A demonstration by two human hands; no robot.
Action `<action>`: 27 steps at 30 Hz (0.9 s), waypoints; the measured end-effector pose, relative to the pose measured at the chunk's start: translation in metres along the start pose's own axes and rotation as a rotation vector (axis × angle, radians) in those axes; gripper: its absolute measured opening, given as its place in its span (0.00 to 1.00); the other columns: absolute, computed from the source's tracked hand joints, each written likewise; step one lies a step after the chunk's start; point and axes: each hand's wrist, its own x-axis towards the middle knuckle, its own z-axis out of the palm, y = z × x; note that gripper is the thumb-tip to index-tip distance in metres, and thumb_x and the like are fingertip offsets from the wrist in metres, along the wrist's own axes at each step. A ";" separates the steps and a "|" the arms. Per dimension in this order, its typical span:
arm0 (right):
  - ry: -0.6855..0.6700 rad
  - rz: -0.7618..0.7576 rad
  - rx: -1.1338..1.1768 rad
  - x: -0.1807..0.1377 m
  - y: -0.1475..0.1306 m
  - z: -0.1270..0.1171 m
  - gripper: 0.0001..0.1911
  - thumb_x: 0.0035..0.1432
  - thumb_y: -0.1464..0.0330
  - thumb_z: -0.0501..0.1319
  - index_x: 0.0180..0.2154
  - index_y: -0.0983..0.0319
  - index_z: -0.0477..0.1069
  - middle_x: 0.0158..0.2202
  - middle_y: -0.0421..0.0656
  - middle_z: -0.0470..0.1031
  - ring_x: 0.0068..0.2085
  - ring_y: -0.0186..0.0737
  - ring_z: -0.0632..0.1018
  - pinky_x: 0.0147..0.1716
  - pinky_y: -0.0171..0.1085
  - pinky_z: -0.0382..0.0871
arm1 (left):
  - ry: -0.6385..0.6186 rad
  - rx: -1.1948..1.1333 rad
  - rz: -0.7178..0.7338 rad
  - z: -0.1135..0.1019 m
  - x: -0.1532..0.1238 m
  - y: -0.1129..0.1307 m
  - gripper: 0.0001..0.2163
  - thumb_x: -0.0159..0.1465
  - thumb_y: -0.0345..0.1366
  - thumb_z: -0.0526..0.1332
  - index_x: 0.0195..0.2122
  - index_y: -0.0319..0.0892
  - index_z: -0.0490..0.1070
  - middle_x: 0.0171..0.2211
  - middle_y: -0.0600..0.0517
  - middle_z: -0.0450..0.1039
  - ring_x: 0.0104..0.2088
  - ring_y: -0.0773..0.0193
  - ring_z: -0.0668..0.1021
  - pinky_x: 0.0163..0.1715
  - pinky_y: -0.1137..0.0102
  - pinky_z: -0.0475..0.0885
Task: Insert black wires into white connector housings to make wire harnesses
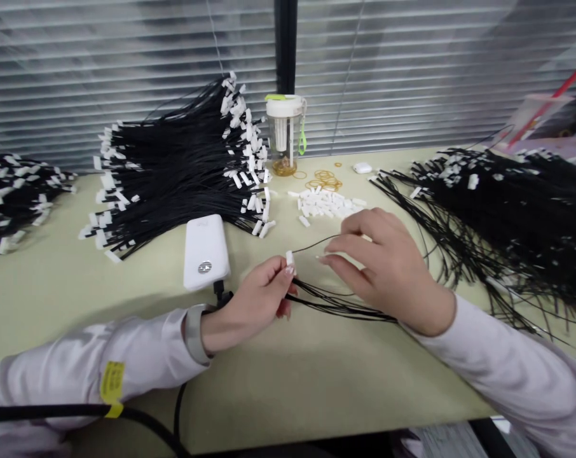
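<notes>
I'm clamping left fingers (284, 278) on a blocky white plastic connector (289, 257), seemingly steadying its thin black wire (316, 243) (right fingers (349, 273) pinching? I can't tell).

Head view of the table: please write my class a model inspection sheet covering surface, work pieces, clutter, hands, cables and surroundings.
Surface: pale green tabletop; no spill seen.
Work pieces: black wires with white connectors in a middle stack, with more piled at both sides; loose white connectors.
Clutter: rubber bands, lidded cup, white power bank.
Hands: left hand pinches a white connector and black wires; right hand is at a thin wire, grip unclear.
Cables: black plug at the power bank; thick black cable by the left sleeve.
Surroundings: window blinds behind; co-workers: nothing seen.
</notes>
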 end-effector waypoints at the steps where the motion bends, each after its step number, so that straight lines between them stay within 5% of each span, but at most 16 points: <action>1: -0.088 0.015 0.066 0.000 0.000 -0.003 0.12 0.57 0.64 0.53 0.27 0.63 0.70 0.27 0.44 0.68 0.31 0.35 0.66 0.32 0.35 0.58 | 0.018 -0.009 0.000 0.000 0.000 0.000 0.11 0.62 0.42 0.48 0.27 0.41 0.56 0.22 0.59 0.61 0.15 0.77 0.65 0.14 0.79 0.60; 4: -0.410 0.064 0.238 -0.002 0.000 -0.006 0.13 0.57 0.67 0.52 0.25 0.63 0.69 0.22 0.40 0.66 0.26 0.30 0.65 0.27 0.32 0.56 | 0.052 -0.012 -0.003 0.001 0.000 0.001 0.11 0.62 0.42 0.48 0.27 0.41 0.56 0.22 0.59 0.61 0.15 0.77 0.65 0.15 0.78 0.60; 7: -0.552 0.069 0.285 -0.002 -0.003 -0.002 0.12 0.57 0.69 0.52 0.24 0.63 0.68 0.22 0.39 0.67 0.26 0.29 0.65 0.27 0.32 0.55 | 0.060 -0.005 -0.003 0.001 0.000 0.000 0.11 0.62 0.42 0.48 0.27 0.41 0.56 0.23 0.58 0.61 0.16 0.77 0.66 0.15 0.78 0.61; 17: -0.562 0.059 0.362 -0.001 -0.008 0.003 0.12 0.58 0.71 0.50 0.25 0.63 0.67 0.24 0.39 0.68 0.27 0.29 0.66 0.29 0.31 0.55 | 0.036 0.031 0.005 -0.001 0.001 -0.002 0.11 0.62 0.43 0.49 0.28 0.41 0.57 0.23 0.58 0.62 0.16 0.77 0.66 0.16 0.77 0.61; 27: -0.476 -0.001 -0.030 -0.005 -0.006 0.005 0.10 0.58 0.69 0.50 0.28 0.62 0.67 0.27 0.40 0.70 0.28 0.33 0.69 0.27 0.33 0.55 | 0.049 0.041 0.008 0.000 0.000 0.000 0.10 0.62 0.41 0.49 0.28 0.41 0.57 0.23 0.59 0.61 0.16 0.77 0.66 0.16 0.78 0.62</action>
